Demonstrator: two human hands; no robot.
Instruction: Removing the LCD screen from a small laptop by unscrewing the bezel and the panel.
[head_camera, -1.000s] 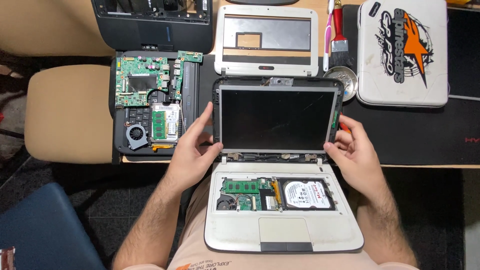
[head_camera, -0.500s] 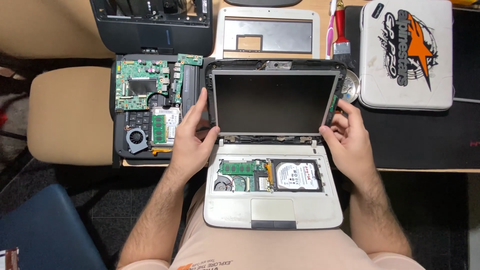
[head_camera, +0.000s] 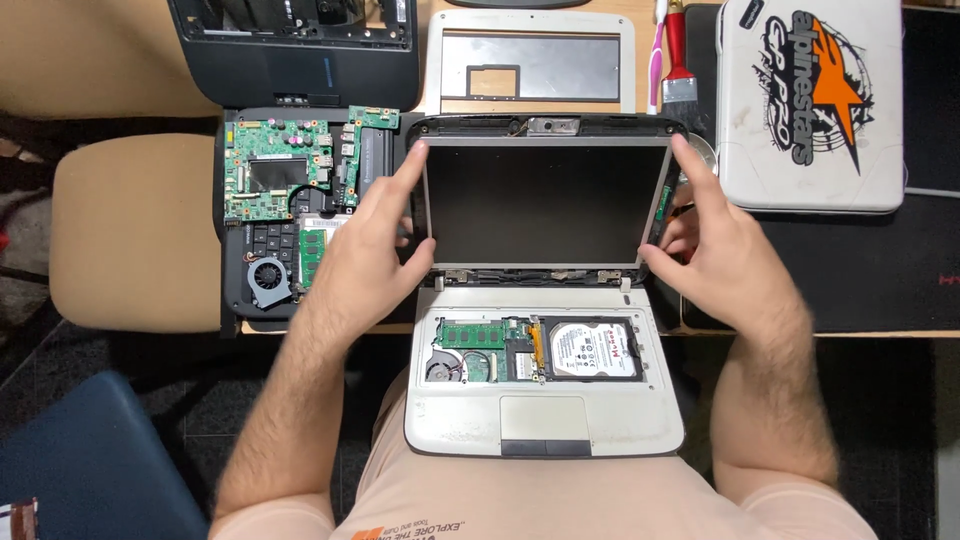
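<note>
Your right hand (head_camera: 725, 255) hid the dark screen panel's (head_camera: 545, 205) right edge; the picture's top edge cut off the black plastic laptop shell (head_camera: 300, 50), and your fingers (head_camera: 405, 180) covered the panel's left corner.

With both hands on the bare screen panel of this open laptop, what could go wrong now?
The left hand and right hand grip the bezel-less screen panel at its edges; it might flex or crack. The laptop base overhangs the table edge onto the lap and may slide off.
</note>
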